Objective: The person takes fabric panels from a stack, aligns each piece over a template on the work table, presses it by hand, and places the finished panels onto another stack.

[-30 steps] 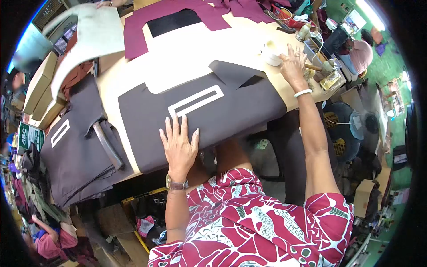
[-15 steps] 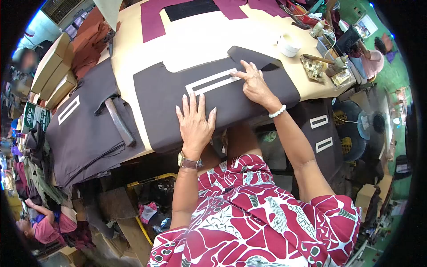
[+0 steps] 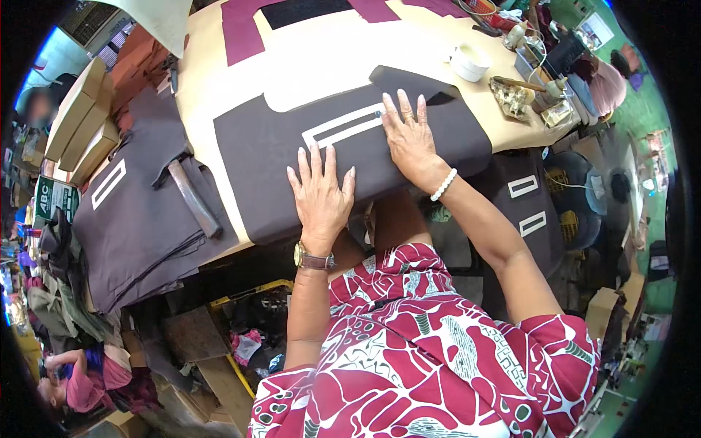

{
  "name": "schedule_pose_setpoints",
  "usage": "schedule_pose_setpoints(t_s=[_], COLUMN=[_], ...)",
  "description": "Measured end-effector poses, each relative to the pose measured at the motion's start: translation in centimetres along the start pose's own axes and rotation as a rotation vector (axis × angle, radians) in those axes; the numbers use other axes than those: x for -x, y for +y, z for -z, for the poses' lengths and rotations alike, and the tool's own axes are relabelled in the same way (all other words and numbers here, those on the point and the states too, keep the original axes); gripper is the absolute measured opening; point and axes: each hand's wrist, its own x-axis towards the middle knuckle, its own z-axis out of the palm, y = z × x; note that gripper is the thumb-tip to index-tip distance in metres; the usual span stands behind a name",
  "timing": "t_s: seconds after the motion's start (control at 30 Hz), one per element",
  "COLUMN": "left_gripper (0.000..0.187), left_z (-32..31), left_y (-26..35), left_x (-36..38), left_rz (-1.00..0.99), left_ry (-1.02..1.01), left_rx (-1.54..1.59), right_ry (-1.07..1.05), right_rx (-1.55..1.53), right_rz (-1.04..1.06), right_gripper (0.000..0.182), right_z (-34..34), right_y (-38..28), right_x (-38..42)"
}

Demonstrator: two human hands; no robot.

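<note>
A dark cut fabric piece (image 3: pixel 270 175) lies over the table's near edge, its far right corner folded over. On it sits a white rectangular strip frame (image 3: pixel 343 125). My left hand (image 3: pixel 320 191) rests flat with fingers spread, its fingertips at the frame's lower left corner. At the frame's right end, my right hand (image 3: pixel 410 142) lies flat too, fingers stretched out on the cloth. Left of the piece, a hammer (image 3: pixel 193 197) lies on a stack of dark fabric (image 3: pixel 139 226) that bears another white frame (image 3: pixel 109 185).
A roll of white tape (image 3: pixel 469 63) stands at the right, near a brush (image 3: pixel 520 84) and a bag of small pieces (image 3: pixel 511 101). Maroon fabric (image 3: pixel 242 33) lies at the back. Cardboard boxes (image 3: pixel 84 120) stand at the left. Another person (image 3: pixel 87 379) is at lower left.
My right hand has gone from a pinched, pointing pose at the frame's right end to lying flat with fingers extended. My left hand has stayed nearly in place.
</note>
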Motion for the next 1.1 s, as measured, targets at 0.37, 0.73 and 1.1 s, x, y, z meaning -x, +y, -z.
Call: schedule_pose_setpoints(t_s=[0.37,0.73,1.1], left_gripper=[0.053,0.061,0.053], left_z=[-0.1,2.9,2.9], left_y=[-0.1,-5.7,-11.8], left_x=[0.0,-0.4,1.0], left_rz=[-0.007,0.224,0.31], left_ry=[-0.002,-0.073,0.076], left_rx=[0.016,-0.054,-0.11], right_ry=[-0.205,-0.167,-0.067], right_rx=[0.2,0.217,0.047], right_rz=[0.009,0.11,0.187], right_gripper=[0.061,0.061,0.056], right_z=[-0.7,0.4,2.3], right_y=[1.7,-0.2,-5.0], right_x=[-2.3,-2.0,-3.0])
